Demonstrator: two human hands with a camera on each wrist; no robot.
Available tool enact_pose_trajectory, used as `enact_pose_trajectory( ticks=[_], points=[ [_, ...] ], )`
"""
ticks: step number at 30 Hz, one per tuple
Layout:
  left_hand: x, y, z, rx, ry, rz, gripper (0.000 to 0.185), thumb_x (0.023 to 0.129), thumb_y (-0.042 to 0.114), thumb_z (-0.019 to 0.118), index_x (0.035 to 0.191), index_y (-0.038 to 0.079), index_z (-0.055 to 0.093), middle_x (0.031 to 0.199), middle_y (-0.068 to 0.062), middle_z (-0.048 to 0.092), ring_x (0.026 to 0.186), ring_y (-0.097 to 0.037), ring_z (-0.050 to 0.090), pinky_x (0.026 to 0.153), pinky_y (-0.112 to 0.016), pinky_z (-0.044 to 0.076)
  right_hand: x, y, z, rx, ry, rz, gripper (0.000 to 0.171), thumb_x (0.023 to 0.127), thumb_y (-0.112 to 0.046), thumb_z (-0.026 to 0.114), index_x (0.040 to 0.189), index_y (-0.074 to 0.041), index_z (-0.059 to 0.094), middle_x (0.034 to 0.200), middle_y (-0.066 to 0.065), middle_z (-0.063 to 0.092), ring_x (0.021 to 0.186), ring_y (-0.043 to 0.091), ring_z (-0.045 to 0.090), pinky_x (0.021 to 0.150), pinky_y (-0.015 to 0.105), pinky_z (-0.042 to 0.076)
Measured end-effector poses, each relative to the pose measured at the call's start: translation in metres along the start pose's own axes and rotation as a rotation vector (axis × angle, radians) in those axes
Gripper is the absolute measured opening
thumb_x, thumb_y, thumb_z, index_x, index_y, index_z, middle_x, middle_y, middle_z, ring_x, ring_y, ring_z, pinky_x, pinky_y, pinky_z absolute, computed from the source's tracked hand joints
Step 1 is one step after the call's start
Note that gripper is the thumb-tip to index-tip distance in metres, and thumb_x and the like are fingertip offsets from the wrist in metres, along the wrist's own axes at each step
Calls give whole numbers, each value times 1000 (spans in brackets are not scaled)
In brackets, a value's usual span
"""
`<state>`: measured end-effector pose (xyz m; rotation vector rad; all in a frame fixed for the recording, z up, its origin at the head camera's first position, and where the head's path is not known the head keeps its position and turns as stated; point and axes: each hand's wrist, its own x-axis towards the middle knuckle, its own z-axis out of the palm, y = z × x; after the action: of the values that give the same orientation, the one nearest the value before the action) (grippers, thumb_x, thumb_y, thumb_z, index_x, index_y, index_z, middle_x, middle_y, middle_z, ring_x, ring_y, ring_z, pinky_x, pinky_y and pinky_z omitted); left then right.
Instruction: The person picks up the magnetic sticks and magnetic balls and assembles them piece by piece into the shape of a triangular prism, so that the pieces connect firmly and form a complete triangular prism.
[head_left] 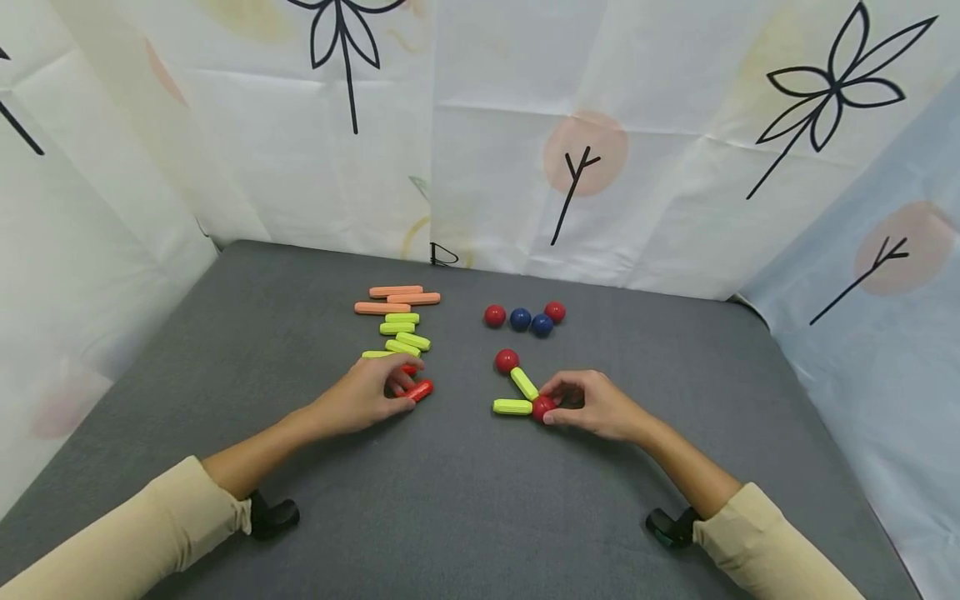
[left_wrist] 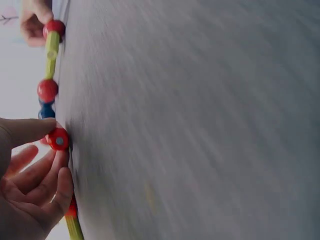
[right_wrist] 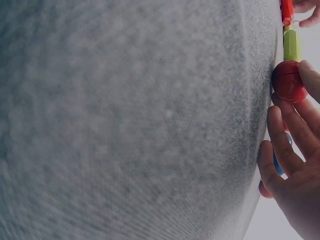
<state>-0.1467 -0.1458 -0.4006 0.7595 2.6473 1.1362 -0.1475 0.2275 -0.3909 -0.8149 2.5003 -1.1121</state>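
Note:
My left hand pinches a short red rod between thumb and fingers, low over the table. In the left wrist view this red rod shows end-on, with a small grey dot in its end. Another red rod lies partly hidden behind the fingers. My right hand holds a red ball between thumb and fingers. Two yellow-green rods meet at that ball: one rod points left, the other rod slants up to a second red ball.
Several yellow-green rods lie in a column beyond the left hand, with three orange rods behind them. Two blue balls and two red balls stand at the back of the grey table. A patterned white curtain hangs behind.

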Motion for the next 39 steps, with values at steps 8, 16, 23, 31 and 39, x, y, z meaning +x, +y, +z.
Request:
enact_pose_trajectory(
  ticks=[8, 16, 23, 31, 39],
  points=[
    [37, 19, 25, -309, -40, -129, 48, 87, 8, 77, 130, 4, 57, 98, -4, 73, 90, -14, 70, 82, -32, 56, 0, 0, 0, -6, 5, 6, 33, 86, -21, 80, 113, -6, 70, 103, 3, 70, 94, 21, 63, 83, 38, 54],
    [59, 33, 44, -419, 13, -197, 49, 87, 9, 76, 131, 3, 56, 97, -7, 74, 85, -17, 68, 73, -29, 52, 0, 0, 0, -14, -4, 2, 31, 87, -23, 79, 112, -6, 70, 102, 2, 70, 93, 20, 63, 81, 36, 54],
    [66, 38, 52, -385, 17, -213, 49, 86, 10, 78, 130, 4, 58, 94, -5, 74, 85, -15, 68, 71, -28, 52, 1, 0, 1, -16, -3, 13, 31, 87, -21, 79, 112, -6, 70, 101, 2, 70, 92, 19, 63, 81, 33, 54],
    [69, 42, 55, -367, 30, -225, 49, 86, 11, 79, 130, 6, 58, 92, -4, 74, 82, -15, 68, 70, -29, 52, 0, -1, 0, -7, -6, 20, 31, 87, -22, 79, 112, -6, 70, 101, 2, 70, 92, 19, 62, 81, 35, 54],
    [73, 40, 45, -359, -1, -198, 41, 95, 16, 68, 133, 6, 57, 95, -4, 74, 84, -15, 67, 69, -29, 48, -1, -2, -1, 5, -13, 35, 31, 88, -23, 78, 113, -6, 70, 103, 2, 70, 93, 19, 62, 83, 36, 54]
  ],
)
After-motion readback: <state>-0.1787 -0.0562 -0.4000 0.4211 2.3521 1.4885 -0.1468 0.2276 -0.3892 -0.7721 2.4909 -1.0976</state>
